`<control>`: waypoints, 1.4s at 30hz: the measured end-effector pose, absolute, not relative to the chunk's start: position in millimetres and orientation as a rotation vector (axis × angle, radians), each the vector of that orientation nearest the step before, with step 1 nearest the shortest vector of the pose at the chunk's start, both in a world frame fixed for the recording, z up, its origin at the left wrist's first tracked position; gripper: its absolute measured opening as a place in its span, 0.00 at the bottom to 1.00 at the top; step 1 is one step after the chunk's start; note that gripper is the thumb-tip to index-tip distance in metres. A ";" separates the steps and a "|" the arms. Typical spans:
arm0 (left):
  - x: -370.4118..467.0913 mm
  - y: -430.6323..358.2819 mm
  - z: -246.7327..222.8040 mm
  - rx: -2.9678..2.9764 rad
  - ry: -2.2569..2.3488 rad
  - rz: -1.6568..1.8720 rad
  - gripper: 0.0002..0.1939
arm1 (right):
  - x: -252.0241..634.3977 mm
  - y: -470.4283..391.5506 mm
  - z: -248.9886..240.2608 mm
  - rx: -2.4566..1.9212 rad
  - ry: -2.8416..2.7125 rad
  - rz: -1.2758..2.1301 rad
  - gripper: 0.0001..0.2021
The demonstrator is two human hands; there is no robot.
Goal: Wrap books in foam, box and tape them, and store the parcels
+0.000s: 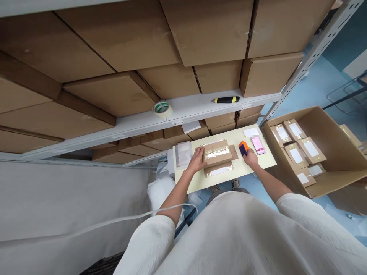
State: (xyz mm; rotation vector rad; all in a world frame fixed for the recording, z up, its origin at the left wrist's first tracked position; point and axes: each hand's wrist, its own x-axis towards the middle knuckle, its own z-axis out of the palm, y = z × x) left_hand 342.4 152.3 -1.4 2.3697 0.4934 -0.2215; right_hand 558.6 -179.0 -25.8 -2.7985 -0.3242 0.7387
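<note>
A small cardboard box [217, 149] with shiny clear tape along its top lies on the cream tabletop [197, 186]. My left hand [197, 159] grips its left end, thumb at the near side and fingers toward the far edge. Just in front, another cardboard piece [219, 169] shows a strip of tape and a white patch; whether it is a separate box I cannot tell. To the right, apart from the box, my right hand [251, 158] is closed around an orange and dark blue tape dispenser [243, 147].
A pink-screened phone [258, 145] and white labels [250, 132] lie at the table's right. Beyond stands a large open carton [341, 152] with several labelled boxes. The shelf [197, 105] ahead holds cartons, a tape roll [162, 109] and a utility knife [226, 99]. Clear plastic bags [184, 154] lie left.
</note>
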 end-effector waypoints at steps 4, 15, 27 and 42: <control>342.3 150.0 2.1 2.368 0.505 -0.232 0.59 | 549.4 -172.9 -30.3 -2.887 -0.336 0.803 0.15; 339.6 143.8 10.5 2.382 0.524 -0.208 0.52 | 541.3 -144.0 0.9 -2.786 -0.428 0.554 0.18; 361.0 161.8 4.6 2.102 0.987 -0.075 0.49 | 550.1 -61.1 41.8 -2.518 -0.663 0.865 0.42; 356.2 162.0 62.1 2.100 0.943 0.341 0.20 | 537.1 -54.0 94.6 -2.364 -0.786 0.497 0.32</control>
